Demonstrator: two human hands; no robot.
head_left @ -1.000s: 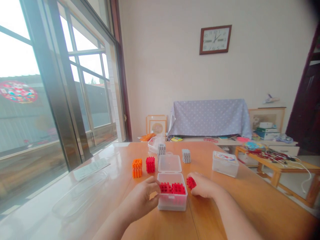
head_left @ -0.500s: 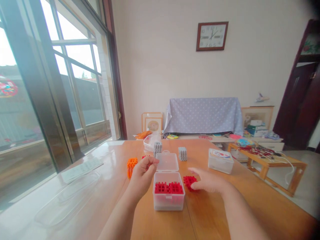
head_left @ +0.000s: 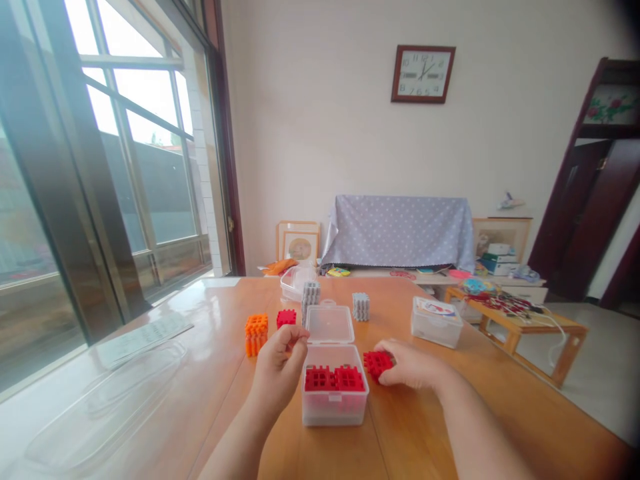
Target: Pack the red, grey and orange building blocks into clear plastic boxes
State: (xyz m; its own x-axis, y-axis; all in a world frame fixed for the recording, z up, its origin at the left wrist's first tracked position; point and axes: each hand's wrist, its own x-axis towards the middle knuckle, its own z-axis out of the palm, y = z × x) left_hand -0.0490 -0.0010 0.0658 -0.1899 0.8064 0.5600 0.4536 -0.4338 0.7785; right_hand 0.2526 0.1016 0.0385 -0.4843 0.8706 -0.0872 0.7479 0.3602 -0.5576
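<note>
A small clear plastic box (head_left: 333,411) stands open on the wooden table (head_left: 425,433), its hinged lid (head_left: 329,325) lying flat behind it. Two red toothed blocks (head_left: 334,378) fill its top. My left hand (head_left: 279,365) hovers at the box's left rim with thumb and fingers curled together; whether anything is inside them is hidden. To the right of the box, my right hand (head_left: 413,367) rests on the table with its fingers closed round a loose red block (head_left: 377,364).
An orange block (head_left: 256,333) and a red cube (head_left: 286,317) stand left of the lid. Two grey blocks (head_left: 310,293) (head_left: 361,306) stand behind it. A closed clear container (head_left: 437,321) sits to the right, and a long clear tray (head_left: 110,400) lies on the left. A low cluttered side table (head_left: 520,320) stands to the right.
My left hand let go of the box, lifted and now hangs curled beside its left rim. My right hand set the loose red block on the table and closed on it again. The view has shifted.
</note>
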